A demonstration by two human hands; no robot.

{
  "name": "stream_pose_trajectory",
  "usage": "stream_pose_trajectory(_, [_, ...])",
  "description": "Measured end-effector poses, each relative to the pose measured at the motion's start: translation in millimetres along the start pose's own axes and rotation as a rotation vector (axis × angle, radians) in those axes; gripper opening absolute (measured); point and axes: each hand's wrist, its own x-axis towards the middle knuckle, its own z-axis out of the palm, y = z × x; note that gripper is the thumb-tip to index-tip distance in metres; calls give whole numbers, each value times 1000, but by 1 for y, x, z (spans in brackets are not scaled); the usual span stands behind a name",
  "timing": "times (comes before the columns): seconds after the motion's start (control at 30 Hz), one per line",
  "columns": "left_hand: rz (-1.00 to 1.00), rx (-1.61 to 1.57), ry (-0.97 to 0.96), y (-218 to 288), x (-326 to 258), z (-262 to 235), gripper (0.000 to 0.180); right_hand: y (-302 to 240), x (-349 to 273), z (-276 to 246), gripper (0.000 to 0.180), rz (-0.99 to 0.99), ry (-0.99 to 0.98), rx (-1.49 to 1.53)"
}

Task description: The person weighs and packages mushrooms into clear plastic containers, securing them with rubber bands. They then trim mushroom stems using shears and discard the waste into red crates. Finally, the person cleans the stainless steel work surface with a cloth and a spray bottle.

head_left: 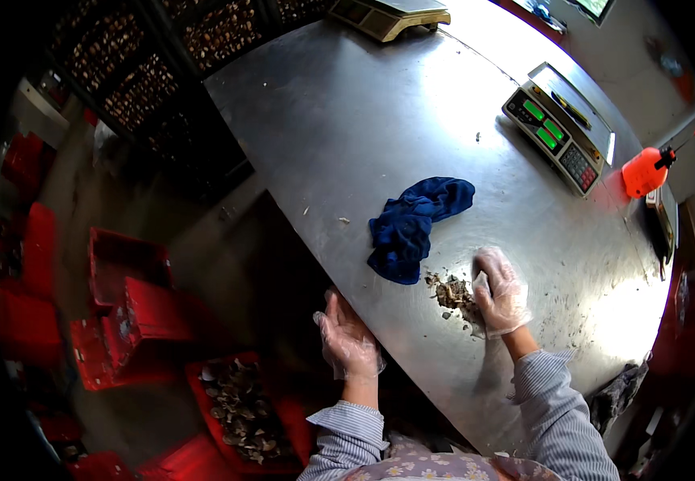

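Note:
Clear plastic gloves cover both my hands. At the near left edge of the metal table (327, 120), my left hand (347, 337) is open, palm turned up and fingers spread a little, with nothing in it. My right hand (501, 293) rests on the tabletop with its fingers stretched out and thumb apart. Its thumb side lies against a small heap of brownish crumbs and scraps (453, 295). Beyond that heap is a crumpled dark blue cloth (419, 224), apart from both hands.
A digital scale (556, 132) with lit green displays stands at the far right, a pen on its pan. Beside it is an orange spray bottle (644, 172). Another scale (391, 18) sits at the back. Red crates (151, 321) and a crate of mushroom-like pieces (243, 409) occupy the left floor.

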Motion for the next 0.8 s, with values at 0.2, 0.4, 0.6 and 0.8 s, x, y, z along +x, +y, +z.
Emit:
stream_pose_trajectory(0.2, [-50, -102, -196, -23, -12, -27, 66, -95, 6, 70, 19, 10, -15, 410])
stream_pose_trajectory(0.4, [736, 801, -305, -41, -24, -64, 55, -163, -39, 112, 14, 177, -96, 798])
stream_pose_trajectory(0.6, [-115, -110, 7, -17, -36, -41, 54, -51, -97, 15, 32, 334, 300, 921])
stream_pose_trajectory(0.8, [-267, -308, 38, -37, -28, -60, 39, 144, -215, -110, 52, 876, 801, 711])
